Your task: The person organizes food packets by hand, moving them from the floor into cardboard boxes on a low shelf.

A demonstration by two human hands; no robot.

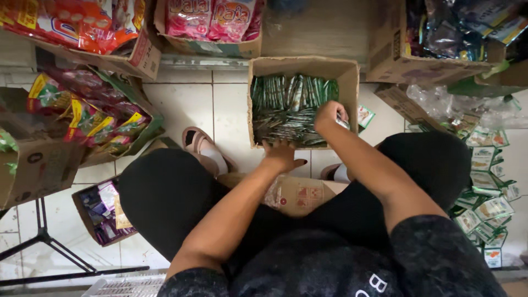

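Tiled floor (187, 104), right hand (329, 114) pinching green sachets (286, 107)

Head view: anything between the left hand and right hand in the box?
Only green sachets in the cardboard box lie between left hand and right hand, per head view.

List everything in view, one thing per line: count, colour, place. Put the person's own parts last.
open cardboard box: one, brown, centre floor
small sachets: many, green, packed inside that box
sachet strips: many, green and white, heaped at right
snack bags: many, red and yellow, in boxes at left
pink packets: several, in box at top
purple packets: several, in small box lower left
flattened carton: one, brown, between the knees
floor tiles: white
sandals: two, tan
left hand: resting on the box's near edge
right hand: closed on sachets
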